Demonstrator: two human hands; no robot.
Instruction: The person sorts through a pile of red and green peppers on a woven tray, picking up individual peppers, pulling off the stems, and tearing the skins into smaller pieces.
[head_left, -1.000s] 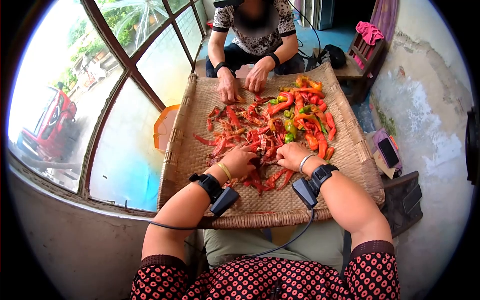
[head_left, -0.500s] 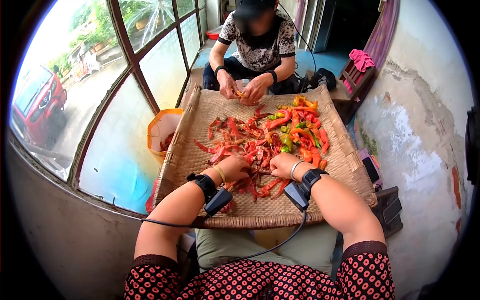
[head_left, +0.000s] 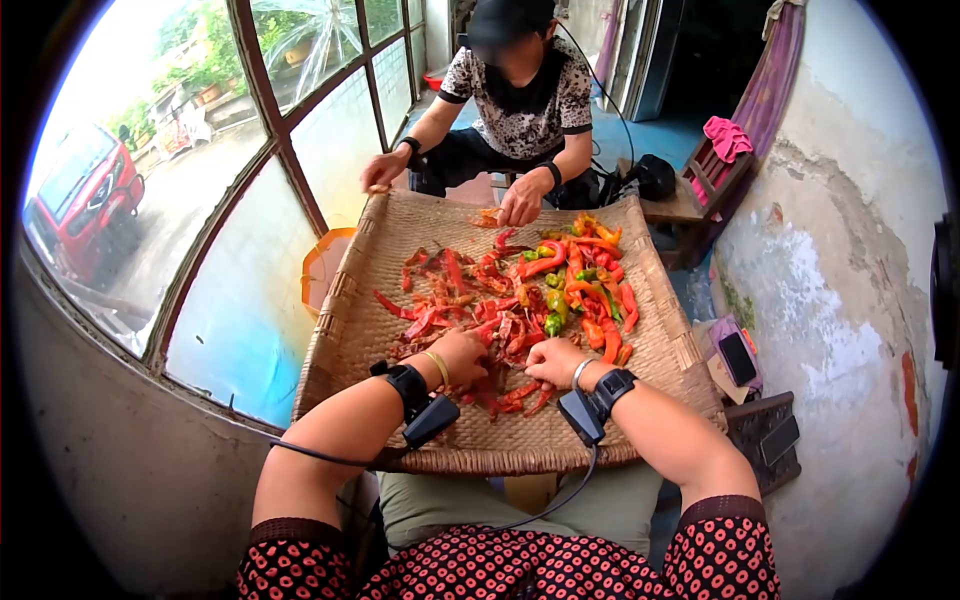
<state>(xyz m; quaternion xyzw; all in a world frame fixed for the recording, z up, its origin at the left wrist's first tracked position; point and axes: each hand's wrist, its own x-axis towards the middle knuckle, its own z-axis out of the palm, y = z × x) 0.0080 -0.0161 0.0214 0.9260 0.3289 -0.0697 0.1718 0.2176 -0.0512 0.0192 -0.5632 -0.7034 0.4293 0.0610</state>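
My left hand (head_left: 460, 358), with a yellow bangle at the wrist, is closed among the dried red chili peppers (head_left: 430, 322). A short way to its right, my right hand (head_left: 556, 362), with a silver bangle, is pinched at the near edge of the same pile. Both sets of fingers appear closed on dried red chili, though the fingertips are partly hidden. The peppers lie on a woven tray (head_left: 345, 310) in front of my lap. Fresher red, orange and green peppers (head_left: 592, 285) are heaped at the right of the tray, beyond my right hand.
Opposite sits a person (head_left: 520, 110), one hand (head_left: 382, 172) on the tray's far left corner, the other (head_left: 520, 200) by an orange pepper (head_left: 487, 217). A yellow-rimmed container (head_left: 325, 265) stands left, below the window. A phone (head_left: 738, 357) and wooden chair (head_left: 720, 165) are right.
The other person's hands have parted, one moving to the tray's corner, the other lower over the tray. The tray and peppers appear shifted slightly left and down in view, along with my hands.
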